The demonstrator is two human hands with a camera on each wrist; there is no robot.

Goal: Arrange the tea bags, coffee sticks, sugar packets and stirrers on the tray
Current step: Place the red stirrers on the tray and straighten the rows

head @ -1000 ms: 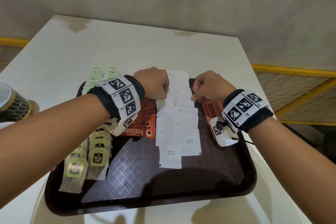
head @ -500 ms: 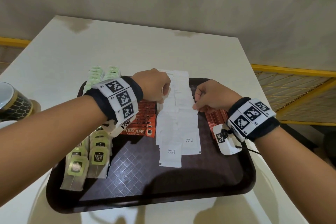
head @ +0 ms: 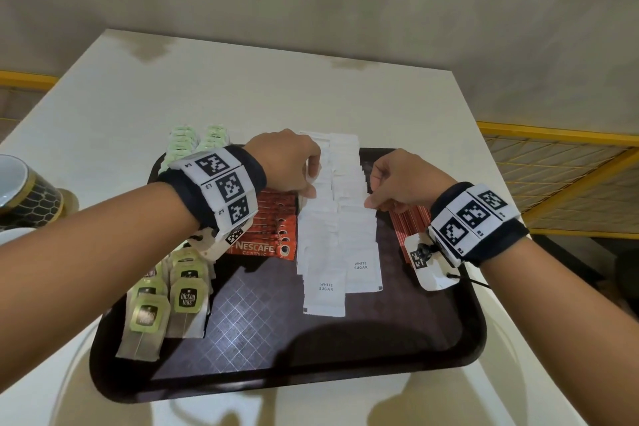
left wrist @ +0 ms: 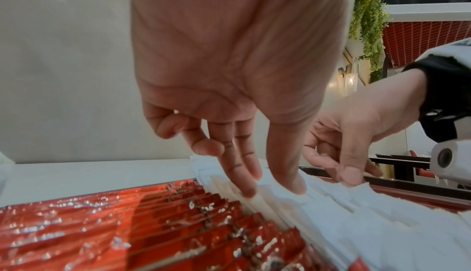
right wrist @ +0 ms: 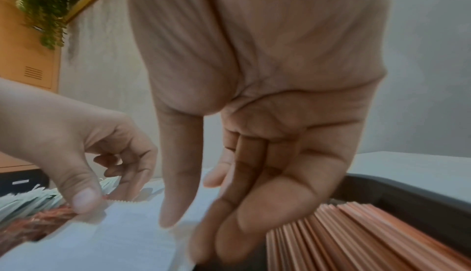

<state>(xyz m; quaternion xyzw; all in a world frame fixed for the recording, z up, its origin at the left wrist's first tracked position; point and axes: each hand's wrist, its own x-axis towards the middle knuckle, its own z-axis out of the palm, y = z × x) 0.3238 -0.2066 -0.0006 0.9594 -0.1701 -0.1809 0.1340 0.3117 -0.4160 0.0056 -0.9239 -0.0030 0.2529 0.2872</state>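
Far left on the bench [head: 242, 86] sits a dark mug [head: 24, 195], off the tray [head: 276, 384] and out of play. Onto the tray now: tea bags [head: 166, 304] fanned in two rows down the left side, spilling past the far rim. Next, the red coffee sticks [head: 273, 232], overlapped in a neat run. Centre stage, the white sugar packets [head: 340, 245] in two long columns, and here is the action: the left hand [head: 287, 162] has its fingers curled, thumb and fingertips nipping the packets' left edge, while the right hand [head: 404, 180] pinches the right edge, squaring the columns. Far right, the orange stirrers [head: 409, 221] lie packed side by side. All four kinds look placed; I judge only tidying remains.
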